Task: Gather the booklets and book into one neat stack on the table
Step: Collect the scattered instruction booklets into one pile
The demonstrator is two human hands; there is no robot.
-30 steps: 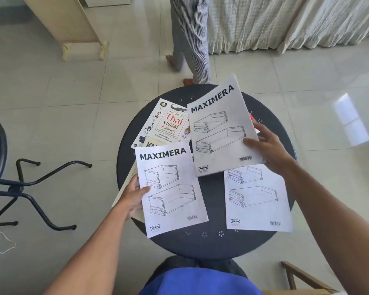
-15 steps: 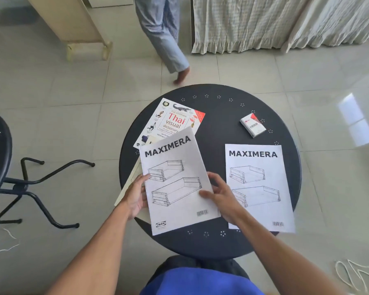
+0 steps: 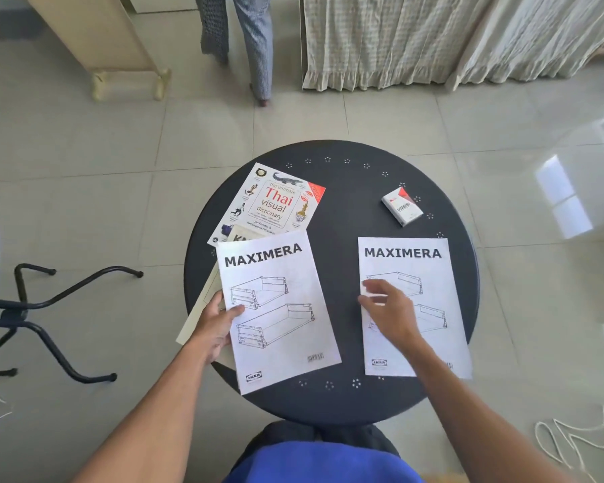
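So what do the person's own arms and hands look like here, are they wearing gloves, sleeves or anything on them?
Nothing is worn on them. The left hand and right hand are bare, with no gloves, and no rings that I can make out. Both forearms are uncovered as far as the frame shows, with no sleeve, watch or bracelet in sight. No markings show. Below them, a blue garment covers the person's front.

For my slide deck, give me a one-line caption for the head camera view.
Left hand holds a MAXIMERA booklet while right hand reaches over a second booklet.
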